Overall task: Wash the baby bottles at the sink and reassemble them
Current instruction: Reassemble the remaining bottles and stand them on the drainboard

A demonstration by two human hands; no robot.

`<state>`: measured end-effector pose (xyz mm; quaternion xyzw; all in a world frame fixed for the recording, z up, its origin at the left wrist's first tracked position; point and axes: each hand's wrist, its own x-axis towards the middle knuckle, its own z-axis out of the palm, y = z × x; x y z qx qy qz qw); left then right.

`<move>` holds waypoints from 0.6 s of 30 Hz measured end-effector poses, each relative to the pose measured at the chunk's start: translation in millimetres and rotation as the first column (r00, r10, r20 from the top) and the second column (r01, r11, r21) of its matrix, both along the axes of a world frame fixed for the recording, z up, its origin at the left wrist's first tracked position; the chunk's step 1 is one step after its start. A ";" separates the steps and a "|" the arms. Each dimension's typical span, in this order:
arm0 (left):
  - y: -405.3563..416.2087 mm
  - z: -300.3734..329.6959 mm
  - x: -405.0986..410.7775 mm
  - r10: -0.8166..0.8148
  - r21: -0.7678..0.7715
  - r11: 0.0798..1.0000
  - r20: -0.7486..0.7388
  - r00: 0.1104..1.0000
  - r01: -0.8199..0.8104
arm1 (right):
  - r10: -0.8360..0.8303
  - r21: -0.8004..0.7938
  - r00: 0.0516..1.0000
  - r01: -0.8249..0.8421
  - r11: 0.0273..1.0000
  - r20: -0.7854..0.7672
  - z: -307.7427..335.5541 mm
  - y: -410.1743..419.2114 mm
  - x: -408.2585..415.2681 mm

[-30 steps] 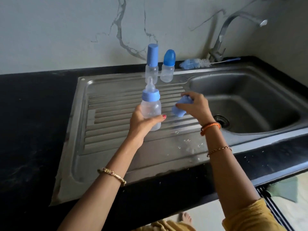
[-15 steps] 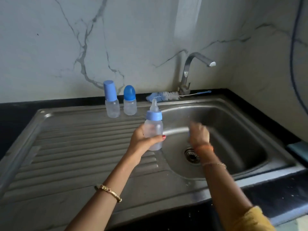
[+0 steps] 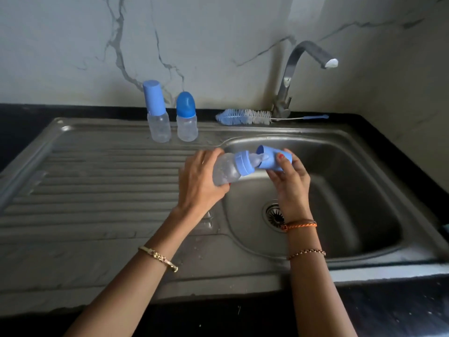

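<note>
Tilted now onto its side over the sink basin [image 3: 340,190], the baby bottle [image 3: 226,170] lies wrapped in the left hand [image 3: 200,181], while the right hand [image 3: 290,181] pinches the blue cap [image 3: 273,161] at its teat. Light, wet plastic looks slippery; hold the body firmly.

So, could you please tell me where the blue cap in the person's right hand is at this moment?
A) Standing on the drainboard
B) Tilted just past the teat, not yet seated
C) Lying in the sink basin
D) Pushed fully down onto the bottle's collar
B: the right hand holds the blue cap with its open mouth partly over the teat of the bottle gripped by the left hand, short of the collar.
</note>
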<state>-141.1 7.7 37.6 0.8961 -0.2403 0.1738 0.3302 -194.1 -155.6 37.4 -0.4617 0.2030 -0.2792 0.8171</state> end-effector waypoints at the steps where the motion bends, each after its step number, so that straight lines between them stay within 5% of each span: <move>1: 0.2 1.1 3.7 -0.012 0.016 1.000 0.009 1.000 0.012 | -0.025 0.026 0.999 0.025 0.999 0.022 -2.4 -1.3 0.8; 5: 8.3 -0.4 16.0 -0.053 0.023 0.998 0.003 0.999 0.053 | -0.028 -0.023 0.995 0.030 0.999 0.099 -4.2 -13.5 -2.9; 10: 11.1 -7.2 24.0 -0.130 0.066 0.989 -0.033 0.991 0.132 | 0.252 -0.466 0.966 -0.253 0.848 -0.066 -8.3 -2.2 -3.5; 14: 24.7 -5.1 33.1 -0.354 -0.238 0.924 -0.246 0.902 0.298 | 0.290 -0.492 0.953 -0.292 0.820 -0.083 -6.8 1.3 -8.3; 18: 30.4 -0.8 32.1 -0.529 -0.552 0.781 -0.335 0.780 0.292 | 0.365 -0.542 0.921 -0.378 0.750 -0.138 -0.3 -2.2 -14.5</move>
